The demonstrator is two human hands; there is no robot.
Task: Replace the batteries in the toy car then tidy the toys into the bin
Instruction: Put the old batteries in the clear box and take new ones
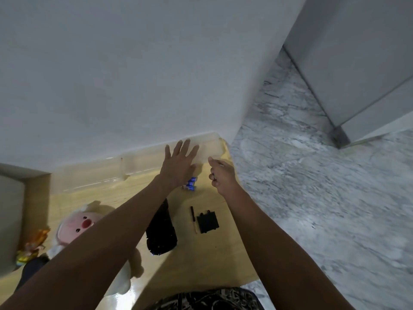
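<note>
Left hand [178, 163] spread flat against the clear plastic bin [210, 146] at frame centre. Right hand [221, 175] clenched; whether it pinches anything, cannot tell. Blue batteries [190, 184] lie between them; black toy car [161, 229] lower centre, its battery cover [207, 222] alongside.

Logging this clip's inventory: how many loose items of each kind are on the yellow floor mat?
Soft toys: 2, pink-faced plush and orange-yellow toy
Upturned black toy car: 1
Flat black battery cover: 1
Thin black screwdriver: 1
Clear plastic bin: 1
Blue batteries: partly hidden, uncounted
Total: 6, plus batteries
</note>
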